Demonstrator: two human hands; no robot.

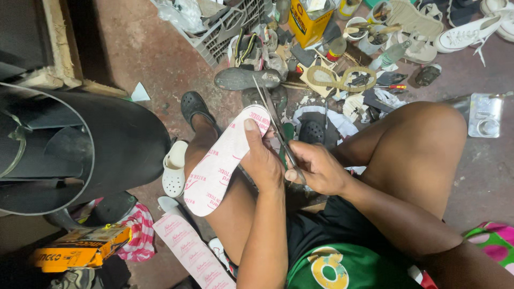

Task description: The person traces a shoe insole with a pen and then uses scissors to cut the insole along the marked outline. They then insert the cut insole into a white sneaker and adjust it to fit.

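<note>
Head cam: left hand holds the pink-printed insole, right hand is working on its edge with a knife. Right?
Not a knife. The head view shows the right hand holding scissors, blades open at the toe end of the insole. The rest stands: the left hand holds the white, pink-printed insole.

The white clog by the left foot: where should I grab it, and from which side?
Judging by its pose, take the white clog at its open heel end, coming from above: it lies sole-down, opening upward, beside the black drum, which blocks the left side.
</note>
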